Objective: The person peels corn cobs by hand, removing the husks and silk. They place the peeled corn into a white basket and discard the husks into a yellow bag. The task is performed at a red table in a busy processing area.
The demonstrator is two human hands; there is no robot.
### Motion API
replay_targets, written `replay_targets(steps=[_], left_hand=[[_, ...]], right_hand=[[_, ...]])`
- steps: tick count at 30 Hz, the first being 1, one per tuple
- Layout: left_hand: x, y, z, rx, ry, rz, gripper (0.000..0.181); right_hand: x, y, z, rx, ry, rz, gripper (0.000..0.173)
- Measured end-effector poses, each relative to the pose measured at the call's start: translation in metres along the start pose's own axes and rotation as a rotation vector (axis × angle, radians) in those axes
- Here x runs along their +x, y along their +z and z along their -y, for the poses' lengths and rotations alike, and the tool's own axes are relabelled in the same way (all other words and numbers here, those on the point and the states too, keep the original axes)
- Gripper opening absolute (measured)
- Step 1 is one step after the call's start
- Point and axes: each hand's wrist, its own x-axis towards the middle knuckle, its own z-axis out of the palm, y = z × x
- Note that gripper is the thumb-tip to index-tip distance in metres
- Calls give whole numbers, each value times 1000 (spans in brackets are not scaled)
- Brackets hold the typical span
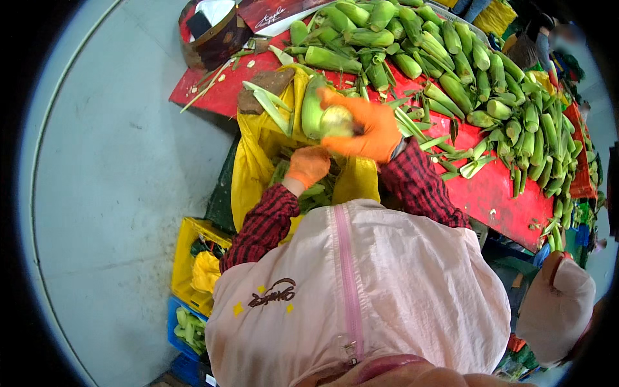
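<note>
My right hand (pixel 370 126), in an orange glove, curls around a blurred ear of corn (pixel 337 120) with its pale round end showing. Motion blur hides how the fingers meet it. Directly left of it, a green husked ear (pixel 312 109) lies at the table edge. My left hand (pixel 309 165), also orange-gloved, is bunched below, over the mouth of a yellow bag (pixel 251 164). Its fingertips are hidden, so any thing inside them cannot be made out. Green husk leaves (pixel 316 191) lie in the bag.
Many ears of corn (pixel 454 92) are heaped across the red tabletop (pixel 508 213). Loose husk strips (pixel 476 167) litter it. A brown block (pixel 263 89) and a round container (pixel 213 38) sit at the left end. Yellow (pixel 188 261) and blue crates (pixel 174 334) stand at lower left. Another person's sleeve (pixel 556 309) is at right.
</note>
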Motion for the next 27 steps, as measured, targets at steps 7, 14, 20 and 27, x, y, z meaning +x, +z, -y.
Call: replay_targets(steps=[7,14,20,27], left_hand=[[17,-55,-8,-304,-100,90,46],[-22,-29,39,-305,-270,-165,52],[-153,-12,132,-253,-881,-423,64],[-262,26,130,-369,-1373,-309,105]], right_hand=[[-20,-26,-50,1007,287,-535,73],[-126,-68,-103,865,353,-968,63],[-324,-124,-72,404,766,-1333,50],[-505,-129,-90,-3,1468,-1466,67]])
